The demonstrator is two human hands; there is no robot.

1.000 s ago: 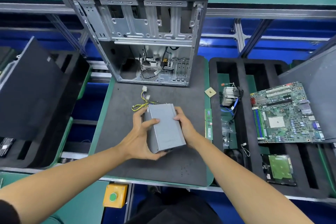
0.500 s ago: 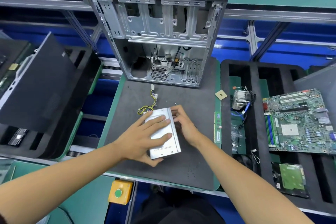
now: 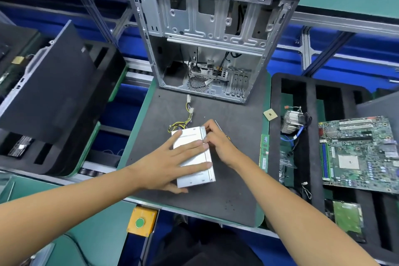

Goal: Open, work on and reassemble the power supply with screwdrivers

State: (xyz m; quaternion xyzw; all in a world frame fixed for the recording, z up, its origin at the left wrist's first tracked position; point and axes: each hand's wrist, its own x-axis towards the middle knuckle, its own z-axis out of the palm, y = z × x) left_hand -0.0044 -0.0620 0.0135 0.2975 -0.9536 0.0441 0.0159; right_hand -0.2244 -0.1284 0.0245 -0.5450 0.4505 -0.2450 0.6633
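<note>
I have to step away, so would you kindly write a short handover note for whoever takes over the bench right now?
Left hand: lies flat, fingers straight, pressing the silver metal power supply box onto the grey foam mat.
Right hand: at the box's right edge, fingers curled round a thin metal screwdriver.
The box's yellow-and-black cable bundle trails toward the open silver computer case.
Done: supply out of the case, lying flat.
Left: cover appears closed; open it, do the work, reassemble.

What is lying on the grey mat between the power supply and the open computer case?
In the head view, a bundle of yellow and black wires with white connectors runs from the power supply toward the computer case. Otherwise the grey mat there is bare.
</note>
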